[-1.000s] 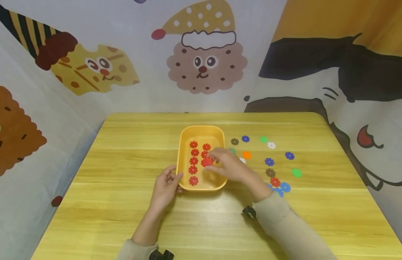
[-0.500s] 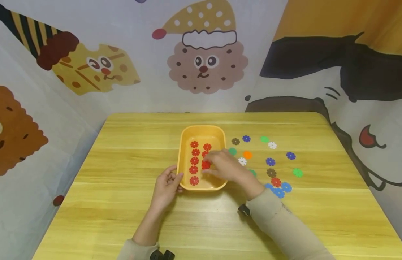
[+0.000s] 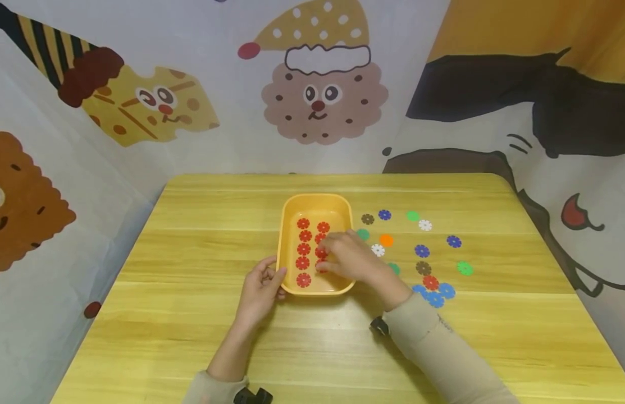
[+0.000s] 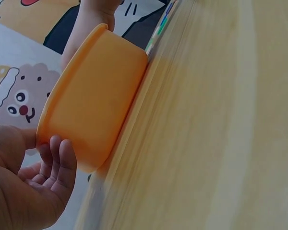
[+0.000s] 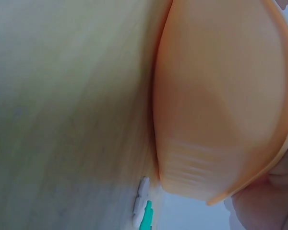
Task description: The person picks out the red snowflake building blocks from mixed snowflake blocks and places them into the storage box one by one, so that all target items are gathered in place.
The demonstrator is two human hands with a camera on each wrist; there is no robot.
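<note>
The yellow-orange plastic tray (image 3: 317, 289) stands on the table, and my left hand (image 3: 259, 289) grips its near left side. In the left wrist view, the thumb of the left hand (image 4: 36, 177) is at the rim and the fingers bend against the outer wall. Inside the tray, red snowflake discs (image 3: 303, 248) form a full column on the left and a second column on the right. My right hand (image 3: 350, 255) reaches over the right rim, fingers curled, with thumb and fingertips at a red snowflake disc (image 3: 320, 266) low in the right column. That disc is partly hidden by the thumb.
Right of the tray, loose snowflake discs lie scattered: an orange one (image 3: 386, 240), white (image 3: 425, 225), dark blue (image 3: 454, 241), green (image 3: 464, 268), brown (image 3: 423, 268) and others. A red disc (image 3: 430, 282) overlaps several light blue discs (image 3: 436, 299). A cartoon-printed cloth (image 3: 216, 151) hangs behind the table.
My right hand has lowered a red disc into the right column and shifted slightly; another red disc now shows at the thumb. The left hand keeps its hold on the tray.
</note>
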